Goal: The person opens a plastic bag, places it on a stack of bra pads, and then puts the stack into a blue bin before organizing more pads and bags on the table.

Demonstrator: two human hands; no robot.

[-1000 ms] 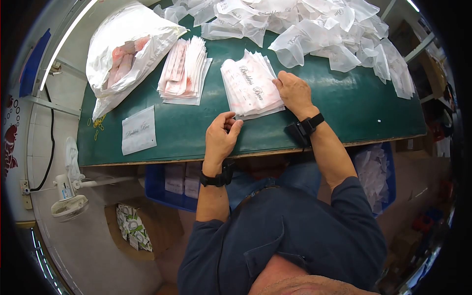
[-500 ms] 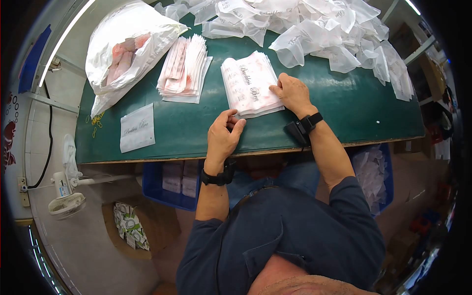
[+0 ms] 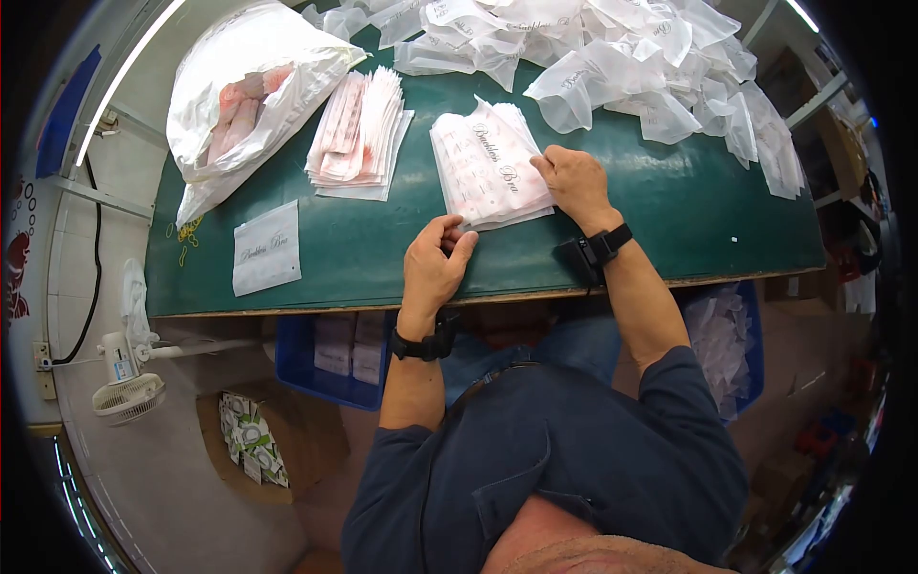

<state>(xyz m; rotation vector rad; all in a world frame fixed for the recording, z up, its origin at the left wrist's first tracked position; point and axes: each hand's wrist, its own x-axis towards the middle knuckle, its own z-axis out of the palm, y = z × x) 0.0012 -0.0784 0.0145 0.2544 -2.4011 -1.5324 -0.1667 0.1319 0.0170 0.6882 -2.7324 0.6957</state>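
Observation:
A stack of printed plastic bags [image 3: 488, 163] lies before me on the green table, its top bag lettered in dark script with pinkish contents showing through. My right hand [image 3: 577, 184] has thumb and fingers pinched at the right edge of the top bag. At the stack's near left corner rests my left hand [image 3: 435, 263], half curled, with thumb and forefinger apart and the fingertips touching or nearly touching the corner. To the left stands a second fanned stack of filled bags [image 3: 356, 134]. One flat lettered bag [image 3: 268, 251] lies alone nearer the front edge.
A large white sack [image 3: 239, 67] with pinkish items in its mouth sits at the back left, yellow loops [image 3: 188, 239] beside it. Loose frosted bags [image 3: 612, 77] heap across the back right. Below the table are blue bins [image 3: 330, 383], a cardboard box [image 3: 311, 445] and a fan [image 3: 129, 394].
My right hand has shifted slightly right and its fingers have curled in more. The top bag's far edge and lettering have shifted a little. My left hand stays put.

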